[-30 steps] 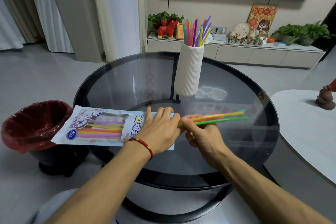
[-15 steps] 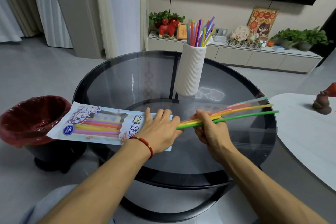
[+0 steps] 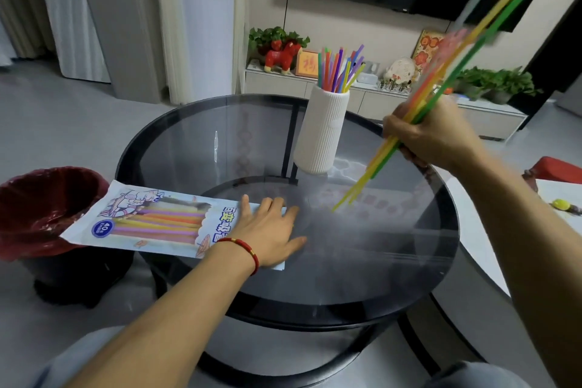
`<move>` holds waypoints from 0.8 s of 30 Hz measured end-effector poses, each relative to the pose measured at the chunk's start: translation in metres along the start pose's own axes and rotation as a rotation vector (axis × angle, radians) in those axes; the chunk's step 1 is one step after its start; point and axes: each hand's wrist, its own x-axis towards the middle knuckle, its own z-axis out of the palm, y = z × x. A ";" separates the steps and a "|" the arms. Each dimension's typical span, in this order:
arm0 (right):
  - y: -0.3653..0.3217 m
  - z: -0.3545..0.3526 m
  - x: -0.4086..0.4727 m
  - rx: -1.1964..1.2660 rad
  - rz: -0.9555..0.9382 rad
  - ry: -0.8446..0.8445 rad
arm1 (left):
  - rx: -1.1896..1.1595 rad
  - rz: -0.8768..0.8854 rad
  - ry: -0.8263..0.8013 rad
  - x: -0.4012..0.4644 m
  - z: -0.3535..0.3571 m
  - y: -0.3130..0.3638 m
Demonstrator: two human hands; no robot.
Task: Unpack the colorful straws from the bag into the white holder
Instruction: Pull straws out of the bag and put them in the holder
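Observation:
The straw bag (image 3: 157,222) lies flat on the round glass table (image 3: 362,261), its left end hanging over the edge, with several straws still showing inside. My left hand (image 3: 271,231) rests flat on the bag's open right end, fingers spread. My right hand (image 3: 431,132) is raised to the right of the white ribbed holder (image 3: 322,132) and grips a bundle of straws (image 3: 472,38), yellow, green, orange and pink, tilted steeply with the lower tips just above the glass. The holder stands upright at the table's back with several straws (image 3: 340,69) in it.
A red-lined waste bin (image 3: 41,208) stands on the floor left of the table, under the bag's overhanging end. A white side table (image 3: 491,230) sits at the right. A low cabinet (image 3: 491,120) with plants and ornaments runs along the back wall.
My right hand pulled the bundle of straws fully out of the bag, lifted it up and right, and tilted it steeply. My left hand stayed pressing the bag.

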 end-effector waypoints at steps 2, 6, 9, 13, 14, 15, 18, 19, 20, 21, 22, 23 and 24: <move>-0.005 0.018 0.001 -0.090 0.003 -0.107 | -0.001 -0.001 -0.003 0.000 0.000 0.001; 0.001 0.059 -0.011 -0.135 -0.020 -0.263 | -0.001 0.003 -0.016 -0.001 -0.002 0.001; 0.006 0.081 -0.018 -0.158 0.008 -0.338 | 0.011 0.006 -0.030 0.000 -0.003 0.000; 0.011 0.086 -0.012 -0.110 0.021 -0.263 | 0.017 0.007 -0.045 0.001 -0.004 0.000; 0.011 0.086 -0.011 -0.081 0.016 -0.246 | 0.016 0.007 -0.048 0.001 -0.005 -0.001; 0.012 0.088 -0.011 -0.079 0.008 -0.259 | 0.009 0.007 -0.050 0.002 -0.005 -0.001; 0.019 0.105 -0.025 -0.100 0.020 -0.393 | -0.003 0.013 -0.060 0.002 -0.005 -0.001; 0.023 0.108 -0.029 -0.060 0.043 -0.398 | -0.006 0.016 -0.062 0.002 -0.005 -0.002; 0.026 0.110 -0.031 -0.020 0.064 -0.380 | -0.011 0.016 -0.061 0.003 -0.005 -0.002; 0.029 0.109 -0.030 0.011 0.075 -0.357 | -0.017 0.015 -0.057 0.004 -0.005 -0.002; 0.031 0.108 -0.030 0.030 0.081 -0.338 | -0.023 0.013 -0.055 0.005 -0.005 -0.002; 0.032 0.108 -0.030 0.049 0.083 -0.324 | -0.030 0.011 -0.053 0.006 -0.006 -0.002; 0.033 0.109 -0.030 0.063 0.084 -0.316 | -0.035 0.010 -0.052 0.007 -0.006 -0.002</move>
